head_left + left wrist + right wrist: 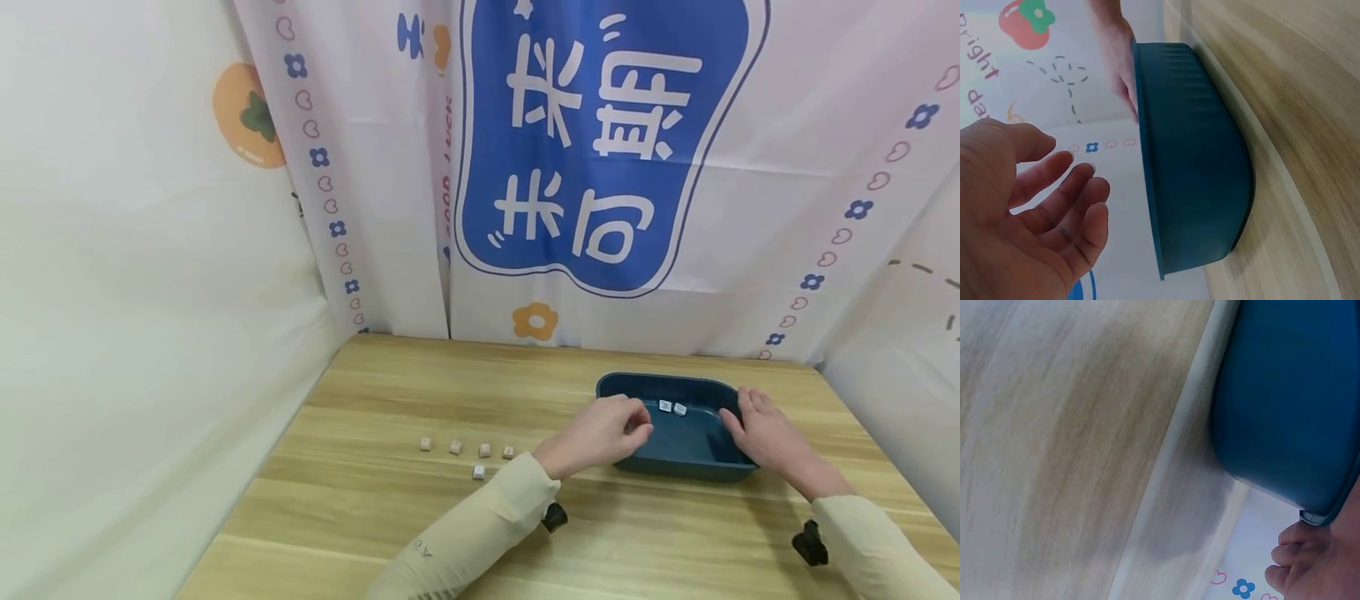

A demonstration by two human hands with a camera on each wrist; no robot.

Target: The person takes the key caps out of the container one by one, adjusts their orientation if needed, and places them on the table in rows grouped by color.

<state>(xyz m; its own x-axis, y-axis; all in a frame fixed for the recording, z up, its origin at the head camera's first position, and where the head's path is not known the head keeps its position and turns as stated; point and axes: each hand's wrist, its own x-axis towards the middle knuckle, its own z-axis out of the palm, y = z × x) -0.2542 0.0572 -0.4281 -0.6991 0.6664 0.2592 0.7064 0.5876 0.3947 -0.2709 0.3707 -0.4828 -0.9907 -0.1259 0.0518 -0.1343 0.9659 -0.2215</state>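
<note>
A dark teal plastic tray (682,439) sits at the right of the table. Two small white keycaps (665,406) lie inside it by its far wall. My left hand (609,431) hovers over the tray's left end; in the left wrist view its fingers (1088,200) are loosely bent around nothing. With the thumb inside and the fingers outside, my right hand (767,431) grips the tray's right rim. To the left of the tray, several beige keycaps (455,447) form a row on the table, and a white keycap (478,472) lies just in front of them.
The wood-grain table (360,500) ends at a printed curtain (390,275) hanging along its back. White cloth (150,333) closes off the left side. A black wrist mount (555,517) hangs below the left forearm, another black mount (810,543) below the right.
</note>
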